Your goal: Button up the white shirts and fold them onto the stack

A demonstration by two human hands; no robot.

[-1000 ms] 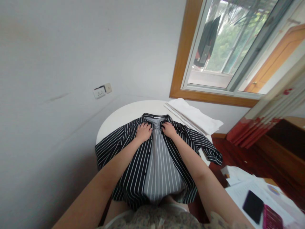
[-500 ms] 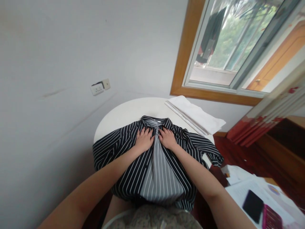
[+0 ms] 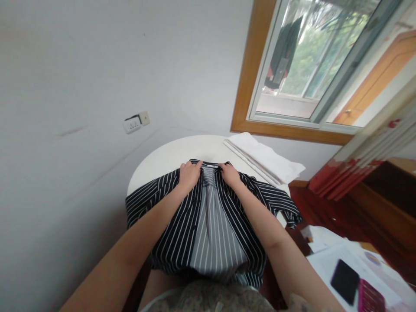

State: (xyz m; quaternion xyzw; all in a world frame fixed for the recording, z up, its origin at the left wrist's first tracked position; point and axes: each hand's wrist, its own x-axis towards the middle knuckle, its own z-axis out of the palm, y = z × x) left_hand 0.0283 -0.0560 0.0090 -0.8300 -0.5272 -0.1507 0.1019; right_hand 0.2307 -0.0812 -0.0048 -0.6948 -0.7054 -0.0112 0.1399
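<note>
A black shirt with white stripes [image 3: 178, 236] lies spread over a round white table [image 3: 182, 147], its front parted so the grey striped inside shows down the middle. Both sleeves stretch out to the sides, and the hem hangs over the near edge. My left hand [image 3: 189, 177] is closed on the left side of the collar, thumb toward the neck opening. On the opposite side of the collar, my right hand [image 3: 230, 174] has its fingers curled round the fabric. The fingertips of both hands are partly hidden.
A folded white cloth [image 3: 266, 158] rests at the table's back right. Papers [image 3: 344, 251], a black phone [image 3: 345, 281] and a pink-edged device [image 3: 371, 297] lie on a surface at lower right. The wall [image 3: 81, 173] borders the left and a window [image 3: 292, 65] the back right.
Both hands have moved up from lying flat on the shirt's chest to the collar, where the fingers have closed on it. The neck opening is wider.
</note>
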